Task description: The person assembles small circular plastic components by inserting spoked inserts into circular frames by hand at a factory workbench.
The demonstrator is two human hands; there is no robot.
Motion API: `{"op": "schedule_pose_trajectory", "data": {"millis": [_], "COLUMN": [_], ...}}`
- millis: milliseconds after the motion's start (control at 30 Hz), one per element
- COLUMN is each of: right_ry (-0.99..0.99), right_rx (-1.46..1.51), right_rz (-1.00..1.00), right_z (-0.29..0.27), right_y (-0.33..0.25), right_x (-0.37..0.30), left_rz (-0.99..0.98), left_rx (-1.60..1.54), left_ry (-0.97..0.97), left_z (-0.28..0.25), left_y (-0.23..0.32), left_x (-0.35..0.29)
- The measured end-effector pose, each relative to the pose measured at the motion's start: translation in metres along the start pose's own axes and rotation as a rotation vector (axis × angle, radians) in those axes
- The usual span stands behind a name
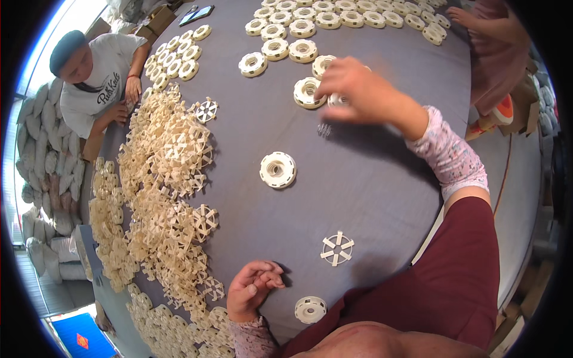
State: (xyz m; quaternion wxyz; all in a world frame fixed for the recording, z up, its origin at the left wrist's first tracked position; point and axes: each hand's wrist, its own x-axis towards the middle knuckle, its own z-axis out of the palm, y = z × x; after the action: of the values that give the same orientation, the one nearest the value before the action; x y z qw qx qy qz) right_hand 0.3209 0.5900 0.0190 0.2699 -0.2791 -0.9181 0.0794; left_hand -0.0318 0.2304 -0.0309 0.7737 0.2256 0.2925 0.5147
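Note:
My right hand (pixel 361 92) is stretched out over several cream plastic ring-shaped parts, its fingers bent downward and smeared by motion. A pale piece (pixel 338 100) shows partly under the fingers; whether they grip it I cannot tell. Just below the hand is a small metal coil spring (pixel 324 130), blurred. Near the front edge my left hand (pixel 253 289) rests with loosely curled fingers apart and nothing visible in them. A round part with a spring in its centre (pixel 278 170) lies mid-table. Closer to me are a six-spoked plastic wheel (pixel 337 249) and another round part (pixel 311 309).
A big heap of spoked wheels (pixel 167 155) covers the table's left side, with stacked rings (pixel 110 215) beyond it. Rows of rings (pixel 328 19) fill the far end, near a phone (pixel 196 15). A co-worker (pixel 101 77) sits far left; another person (pixel 495 48) is far right.

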Motion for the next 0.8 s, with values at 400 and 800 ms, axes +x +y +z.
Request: {"op": "schedule_pose_trajectory", "data": {"millis": [400, 800], "right_ry": [-0.119, 0.687], "right_rx": [0.264, -0.485], "right_rz": [-0.039, 0.499], "right_z": [0.008, -0.016], "right_y": [-0.020, 0.259], "right_x": [-0.008, -0.048], "left_rz": [0.017, 0.023], "left_rx": [0.056, 0.015], "left_ry": [0.033, 0.018], "left_z": [-0.009, -0.010], "left_y": [-0.002, -0.003], "left_x": [-0.006, -0.001]}}
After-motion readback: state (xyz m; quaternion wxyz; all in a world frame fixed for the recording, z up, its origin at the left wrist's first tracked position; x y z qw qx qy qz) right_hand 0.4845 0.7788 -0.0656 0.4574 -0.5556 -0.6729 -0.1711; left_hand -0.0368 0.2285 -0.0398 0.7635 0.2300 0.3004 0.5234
